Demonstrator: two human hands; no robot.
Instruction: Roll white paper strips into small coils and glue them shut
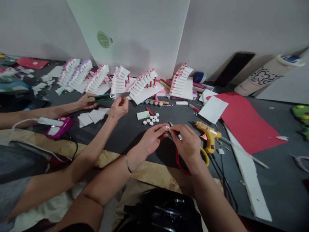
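Note:
My left hand (pixel 152 139) and my right hand (pixel 187 141) meet over the front of the dark table. Their fingertips pinch a small white piece (pixel 167 128) between them, mostly covered by the fingers. Under my right hand lies a pair of scissors with red and yellow handles (pixel 178 162), partly hidden. Just beyond my left hand sit several small white round pieces (pixel 151 123), grouped beside a pale flat block (pixel 143 115) and a short red stick (pixel 149 111). A yellow hot glue gun (pixel 209 137) rests to the right of my right hand.
To my left, a co-worker's hands (pixel 118 109) hold a green-handled cutting tool (pixel 102 97). Several white stair models (pixel 142 83) line the wall. A red sheet (pixel 246 122), a white strip (pixel 251 183), a tumbler (pixel 267 75) and a phone (pixel 234 68) are on the right.

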